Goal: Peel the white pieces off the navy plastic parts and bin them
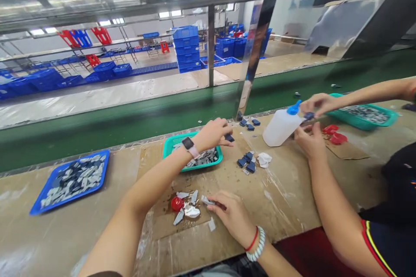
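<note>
L hand (pixel 212 133), mid-frame over the right end of the teal basket (pixel 167 148), has thumb and fingers together on a dark blue plastic part (pixel 229 137). R hand (pixel 231 213), lower centre, is clamped at the fingertips on a lt-grey plastic piece (pixel 208 200), just right of the wet cardboard sheet's (pixel 172 230) loose pcs. Step in hand, I'd judge: handling small pcs, one per hand; the next move calls for a light fingertip grip & L wrist kept clear of the basket rim.

Around: on the sheet, a red round item (pixel 177 204), a white crumpled tissue (pixel 192 212) & a few grey pcs. Blue tray (pixel 66 201) of mixed pcs at left. Dark parts cluster (pixel 241 162) right of centre, w/ a 2nd tissue (pixel 264 159) beside it.

In the way: metal post (pixel 251 60) behind the L hand, upper centre-right; white bottle (pixel 280 127) & a co-worker's hands (pixel 310 140) crowd the table's (pixel 286 207) right side. Green belt (pixel 156 117) runs behind.
</note>
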{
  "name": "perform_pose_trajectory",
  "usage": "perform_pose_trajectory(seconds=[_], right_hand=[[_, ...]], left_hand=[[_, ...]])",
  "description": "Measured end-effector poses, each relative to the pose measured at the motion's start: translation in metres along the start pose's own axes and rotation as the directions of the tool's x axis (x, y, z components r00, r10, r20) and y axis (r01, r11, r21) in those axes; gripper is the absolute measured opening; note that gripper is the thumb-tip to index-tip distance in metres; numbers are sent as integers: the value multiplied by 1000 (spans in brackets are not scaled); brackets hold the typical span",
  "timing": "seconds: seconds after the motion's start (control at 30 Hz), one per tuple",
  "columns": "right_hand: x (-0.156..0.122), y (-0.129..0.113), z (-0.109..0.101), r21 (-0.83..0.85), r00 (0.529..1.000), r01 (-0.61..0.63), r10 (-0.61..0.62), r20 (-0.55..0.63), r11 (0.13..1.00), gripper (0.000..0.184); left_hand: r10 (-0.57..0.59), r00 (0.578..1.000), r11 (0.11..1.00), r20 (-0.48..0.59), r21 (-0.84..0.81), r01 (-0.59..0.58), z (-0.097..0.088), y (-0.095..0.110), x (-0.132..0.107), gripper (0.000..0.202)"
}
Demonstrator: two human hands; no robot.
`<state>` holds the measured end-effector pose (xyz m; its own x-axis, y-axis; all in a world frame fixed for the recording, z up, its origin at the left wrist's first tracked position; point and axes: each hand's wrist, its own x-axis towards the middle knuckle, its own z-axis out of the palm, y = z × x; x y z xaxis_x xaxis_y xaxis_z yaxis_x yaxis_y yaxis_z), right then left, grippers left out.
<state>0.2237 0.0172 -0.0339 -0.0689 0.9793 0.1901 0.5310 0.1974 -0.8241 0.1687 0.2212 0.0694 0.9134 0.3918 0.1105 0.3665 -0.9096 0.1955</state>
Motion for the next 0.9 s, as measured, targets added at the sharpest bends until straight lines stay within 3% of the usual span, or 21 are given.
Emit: perform_pose_trajectory(seconds=[0.1,0.17,0.27,0.33,0.4,0.43,0.5,0.57,0.63,0.73,0.83,0.9], right_hand=[[-2,-6,12,-89,984,139,-127,126,986,13],[-4,-5,20,-125,956,238,-210,205,963,16],[-8,-3,28,-162,929,315,-269,255,935,22],[-9,-3,30,-140,937,292,-253,242,946,25],[-7,-3,28,4,960,170,-166,225,985,23],[-5,-3,27,118,969,64,-90,229,991,23],[-1,-6,23,353,952,-202,99,289,913,32],[4,-11,20,495,893,-411,229,388,766,43],[7,-18,18,574,859,-498,279,430,650,47],[8,-33,14,641,915,-400,242,323,656,34],[7,-48,8,583,988,-142,81,129,800,14],[6,-55,4,476,996,38,-71,52,878,16]], left_hand=[[-138,974,965,-181,-246,91,-33,12,-74,34],[-293,933,850,-210,-503,154,-39,26,-134,30],[-541,828,578,-151,-782,235,-22,51,-217,32],[-691,716,377,-99,-895,240,0,68,-259,34],[-805,593,202,-27,-952,231,26,82,-285,35],[-837,546,132,16,-964,230,38,88,-291,37],[-860,502,19,98,-975,223,60,99,-294,42],[-848,511,-46,139,-981,191,75,107,-285,45],[-832,539,-73,133,-988,133,84,114,-270,43],[-821,567,-21,61,-997,78,87,123,-249,38],[-803,596,46,4,-997,69,82,131,-236,39],[-781,624,49,-6,-997,51,78,134,-230,43]])
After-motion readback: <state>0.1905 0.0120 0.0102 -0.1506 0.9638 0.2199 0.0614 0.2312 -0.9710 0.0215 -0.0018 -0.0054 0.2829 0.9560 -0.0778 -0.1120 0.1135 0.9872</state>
